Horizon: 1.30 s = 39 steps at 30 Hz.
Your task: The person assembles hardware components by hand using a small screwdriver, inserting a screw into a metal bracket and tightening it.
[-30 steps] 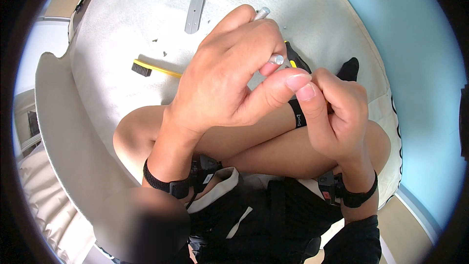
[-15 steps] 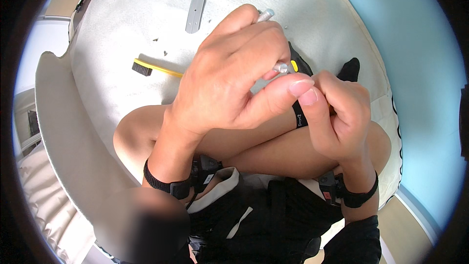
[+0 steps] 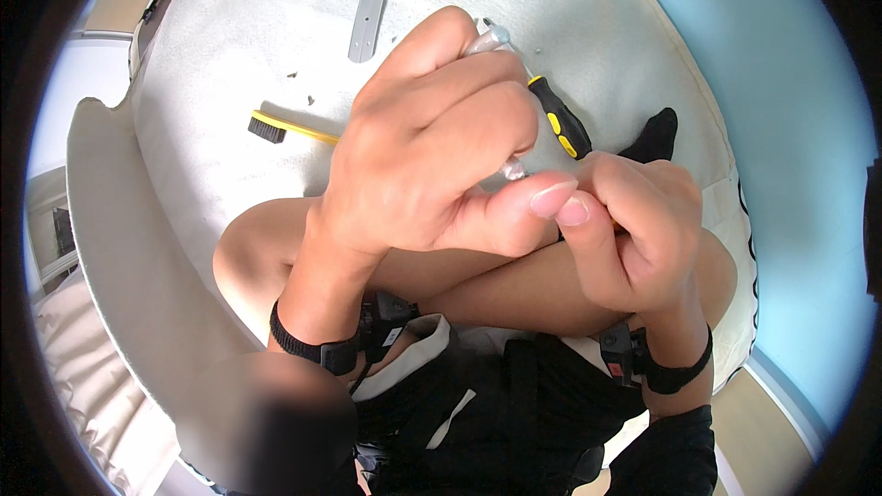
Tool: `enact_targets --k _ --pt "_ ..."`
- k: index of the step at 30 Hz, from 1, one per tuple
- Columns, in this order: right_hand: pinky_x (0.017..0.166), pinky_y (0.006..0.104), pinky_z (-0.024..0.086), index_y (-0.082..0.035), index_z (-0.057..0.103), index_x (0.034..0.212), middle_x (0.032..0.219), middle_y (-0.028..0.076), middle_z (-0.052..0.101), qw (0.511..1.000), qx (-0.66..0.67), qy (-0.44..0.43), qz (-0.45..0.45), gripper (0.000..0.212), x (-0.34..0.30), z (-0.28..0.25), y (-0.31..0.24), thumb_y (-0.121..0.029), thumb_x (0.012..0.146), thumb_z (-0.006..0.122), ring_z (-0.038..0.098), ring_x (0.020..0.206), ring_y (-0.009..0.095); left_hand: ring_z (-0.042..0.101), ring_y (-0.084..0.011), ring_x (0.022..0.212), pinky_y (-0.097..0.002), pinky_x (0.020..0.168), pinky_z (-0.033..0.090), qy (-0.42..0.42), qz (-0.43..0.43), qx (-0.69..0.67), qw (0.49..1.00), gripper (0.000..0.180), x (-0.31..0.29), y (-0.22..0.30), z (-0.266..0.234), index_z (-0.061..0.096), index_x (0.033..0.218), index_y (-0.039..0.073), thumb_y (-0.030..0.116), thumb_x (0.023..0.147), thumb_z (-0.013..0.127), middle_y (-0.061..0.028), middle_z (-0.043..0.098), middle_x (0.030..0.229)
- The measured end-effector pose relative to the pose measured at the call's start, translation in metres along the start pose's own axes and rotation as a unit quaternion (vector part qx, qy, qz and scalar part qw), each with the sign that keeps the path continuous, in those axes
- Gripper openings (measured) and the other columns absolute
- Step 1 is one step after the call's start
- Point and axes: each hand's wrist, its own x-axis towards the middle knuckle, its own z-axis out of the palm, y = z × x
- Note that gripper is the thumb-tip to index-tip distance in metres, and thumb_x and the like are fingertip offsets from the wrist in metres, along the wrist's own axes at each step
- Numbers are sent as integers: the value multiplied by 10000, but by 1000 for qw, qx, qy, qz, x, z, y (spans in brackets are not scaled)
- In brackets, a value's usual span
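My left hand (image 3: 432,142) is closed round a silvery metal rod-like piece. One rounded end (image 3: 490,40) of it sticks out above the index finger, and another silvery bit (image 3: 514,168) shows by the thumb; whether they join inside the fist is hidden. My right hand (image 3: 638,230) is also closed, its thumb tip touching or almost touching my left thumb tip. A sliver of orange shows in its curled fingers, too little to name. Just beyond the hands lies a screwdriver (image 3: 560,119) with a black and yellow handle, its shaft partly behind my left hand.
A yellow brush (image 3: 289,126) with black bristles lies to the left, its handle running behind my left hand. Farther off is a grey perforated metal strip (image 3: 369,18). Small dark crumbs dot the white padded surface (image 3: 239,46). My crossed legs (image 3: 514,285) are below; a light-blue wall rises right.
My left hand has shifted slightly left and tilted, with the metal piece turning along. My right hand has edged left and down. More of the screwdriver handle is now uncovered.
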Motion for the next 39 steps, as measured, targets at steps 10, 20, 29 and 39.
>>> enact_targets --k 10,20,29,39 --pt "377 271 324 16 508 637 529 97 483 999 4 -8 -43 164 -4 1 5 -59 767 574 433 392 209 372 -203 556 -277 483 284 -14 -23 -25 999 434 -2 3 -3 371 599 71 384 858 523 -42 385 554" --pt "364 278 315 -20 490 621 510 75 451 999 -26 -19 -38 195 -4 -3 6 -88 760 609 424 385 204 326 -186 488 -268 438 256 -11 -37 -14 999 381 -1 7 1 326 558 75 258 835 514 -54 380 527" --pt "348 303 303 -58 446 598 497 62 414 1000 -15 -7 -20 269 -3 1 4 -113 737 670 409 380 215 323 -185 466 -274 417 255 -28 -45 -37 998 316 1 8 -1 328 558 66 202 794 489 -48 376 520" --pt "341 297 303 -62 445 591 500 62 407 998 -45 14 -38 275 -1 1 -2 -124 744 665 405 374 201 332 -190 453 -268 405 278 -6 -27 -29 999 269 1 9 -3 338 558 52 137 773 475 -60 382 513"
